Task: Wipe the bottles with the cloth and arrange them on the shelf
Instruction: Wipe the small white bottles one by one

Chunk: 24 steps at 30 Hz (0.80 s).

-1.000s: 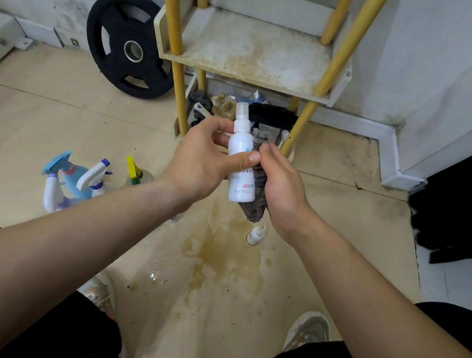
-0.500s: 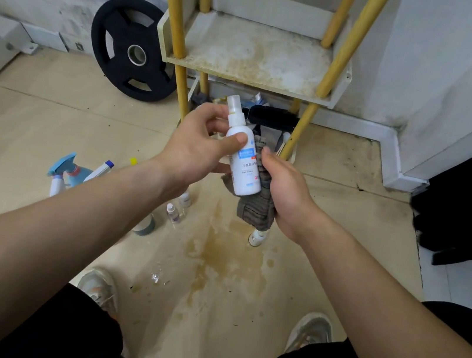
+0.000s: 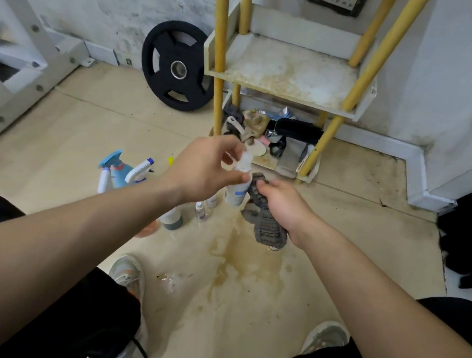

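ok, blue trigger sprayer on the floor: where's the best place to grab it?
Probably the neck just under the head of the blue trigger sprayer, coming from above. It stands upright with the neck exposed, and a white-headed sprayer crowds its right side, so a side approach looks tight.

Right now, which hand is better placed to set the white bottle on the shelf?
Left. The left hand grips the white bottle near the shelf; the right hand holds the cloth.
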### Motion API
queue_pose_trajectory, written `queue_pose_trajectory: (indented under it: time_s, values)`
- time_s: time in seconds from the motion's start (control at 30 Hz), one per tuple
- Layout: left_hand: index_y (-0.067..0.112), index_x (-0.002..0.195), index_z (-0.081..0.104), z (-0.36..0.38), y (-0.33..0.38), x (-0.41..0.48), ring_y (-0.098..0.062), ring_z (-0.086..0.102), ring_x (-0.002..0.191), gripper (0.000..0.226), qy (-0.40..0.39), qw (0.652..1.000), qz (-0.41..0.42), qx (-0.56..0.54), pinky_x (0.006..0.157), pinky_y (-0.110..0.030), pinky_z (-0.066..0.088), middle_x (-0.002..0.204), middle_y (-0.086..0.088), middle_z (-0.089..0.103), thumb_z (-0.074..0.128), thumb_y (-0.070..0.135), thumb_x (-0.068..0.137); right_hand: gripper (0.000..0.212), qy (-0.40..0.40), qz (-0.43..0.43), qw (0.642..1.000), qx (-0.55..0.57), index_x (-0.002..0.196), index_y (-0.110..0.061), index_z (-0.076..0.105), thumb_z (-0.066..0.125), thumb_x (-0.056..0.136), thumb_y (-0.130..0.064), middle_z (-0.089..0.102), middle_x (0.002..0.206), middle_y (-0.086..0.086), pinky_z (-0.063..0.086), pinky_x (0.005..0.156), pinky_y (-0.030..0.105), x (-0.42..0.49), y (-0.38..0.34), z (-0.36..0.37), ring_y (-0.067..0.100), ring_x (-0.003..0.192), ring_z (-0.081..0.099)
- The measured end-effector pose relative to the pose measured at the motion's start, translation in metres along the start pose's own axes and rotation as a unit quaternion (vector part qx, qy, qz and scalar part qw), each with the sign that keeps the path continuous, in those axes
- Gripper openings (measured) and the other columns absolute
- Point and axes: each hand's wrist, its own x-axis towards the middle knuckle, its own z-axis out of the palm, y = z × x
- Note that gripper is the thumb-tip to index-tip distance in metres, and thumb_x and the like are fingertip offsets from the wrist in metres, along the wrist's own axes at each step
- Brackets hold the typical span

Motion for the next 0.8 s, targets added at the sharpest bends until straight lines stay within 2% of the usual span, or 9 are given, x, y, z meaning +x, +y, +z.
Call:
queue_pose_trajectory:
  time_s: [0.13,0.3,0.33,0.4,0.47,0.53,0.67,0.73,0.8]
  values:
    - [0.024,0.095,0.064,0.002,-0.031,-0.024,-0.012,0.058,0.082,0.024,-0.031,0.997,-0.040,0.061,0.068,-0.025,0.045,0.090,0.013,0.058,0.082,0.030,0.081,0.031,-0.028,0.007,0.995,-0.095,0.112,-0.004,0.065,0.053,0.105,-0.032,0.072,0.104,0.017,0.054,0.071,0.036,-0.003,0.018,0.016,0.031,0.087,0.071]
    - [0.019,0.096,0.063,0.025,-0.081,-0.043,-0.020,0.060,0.086,0.021,-0.038,0.988,-0.135,0.061,0.074,-0.036,0.049,0.091,0.002,0.063,0.079,0.021,0.083,0.024,-0.073,0.033,0.979,-0.185,0.106,-0.009,0.063,0.055,0.103,-0.032,0.063,0.086,0.001,0.044,0.057,0.027,0.000,0.046,0.040,0.012,0.066,0.062]
    - [0.020,0.095,0.062,0.033,-0.092,-0.046,-0.021,0.059,0.085,0.019,-0.028,0.986,-0.155,0.061,0.072,-0.036,0.048,0.091,0.001,0.063,0.077,0.021,0.083,0.024,-0.078,0.041,0.977,-0.196,0.108,-0.009,0.063,0.055,0.102,-0.032,0.062,0.085,0.000,0.045,0.059,0.027,0.002,0.054,0.044,0.011,0.065,0.061]
    - [0.019,0.092,0.062,0.049,-0.117,-0.052,-0.022,0.058,0.084,0.014,-0.011,0.980,-0.184,0.072,0.065,-0.032,0.045,0.091,-0.002,0.063,0.074,0.020,0.085,0.026,-0.088,0.051,0.973,-0.208,0.109,-0.009,0.064,0.056,0.101,-0.032,0.067,0.090,0.002,0.051,0.071,0.031,0.009,0.068,0.053,0.016,0.072,0.066]
    - [0.017,0.091,0.063,0.065,-0.141,-0.055,-0.024,0.060,0.085,0.004,0.008,0.976,-0.202,0.083,0.067,-0.032,0.047,0.092,-0.005,0.064,0.066,0.018,0.088,0.027,-0.091,0.063,0.971,-0.210,0.108,-0.009,0.065,0.056,0.100,-0.033,0.071,0.097,0.007,0.054,0.081,0.035,0.020,0.080,0.061,0.023,0.083,0.070]
    - [0.016,0.094,0.064,0.080,-0.159,-0.057,-0.024,0.061,0.086,0.005,0.023,0.971,-0.227,0.073,0.072,-0.033,0.049,0.094,-0.005,0.065,0.063,0.016,0.089,0.028,-0.092,0.070,0.971,-0.210,0.108,-0.007,0.065,0.054,0.100,-0.032,0.070,0.094,0.006,0.050,0.074,0.034,0.032,0.090,0.065,0.022,0.082,0.068]
    - [0.014,0.097,0.064,0.109,-0.193,-0.051,-0.023,0.058,0.085,0.006,0.029,0.968,-0.238,0.075,0.071,-0.033,0.046,0.096,-0.004,0.063,0.062,0.015,0.090,0.028,-0.085,0.085,0.973,-0.196,0.113,-0.006,0.063,0.052,0.104,-0.030,0.069,0.090,0.004,0.042,0.061,0.028,0.062,0.110,0.072,0.009,0.067,0.061]
    - [0.013,0.097,0.063,0.124,-0.207,-0.048,-0.023,0.054,0.081,0.006,0.029,0.968,-0.237,0.074,0.067,-0.031,0.039,0.095,-0.004,0.059,0.062,0.014,0.091,0.029,-0.082,0.095,0.975,-0.182,0.115,-0.005,0.063,0.051,0.104,-0.030,0.071,0.095,0.005,0.044,0.064,0.029,0.075,0.119,0.075,0.009,0.067,0.061]
    - [0.012,0.098,0.062,0.136,-0.219,-0.044,-0.022,0.051,0.080,0.006,0.035,0.968,-0.240,0.067,0.068,-0.030,0.035,0.095,-0.004,0.058,0.059,0.014,0.092,0.030,-0.081,0.102,0.975,-0.178,0.116,-0.006,0.065,0.051,0.104,-0.031,0.073,0.104,0.008,0.050,0.074,0.034,0.088,0.128,0.076,0.015,0.077,0.066]
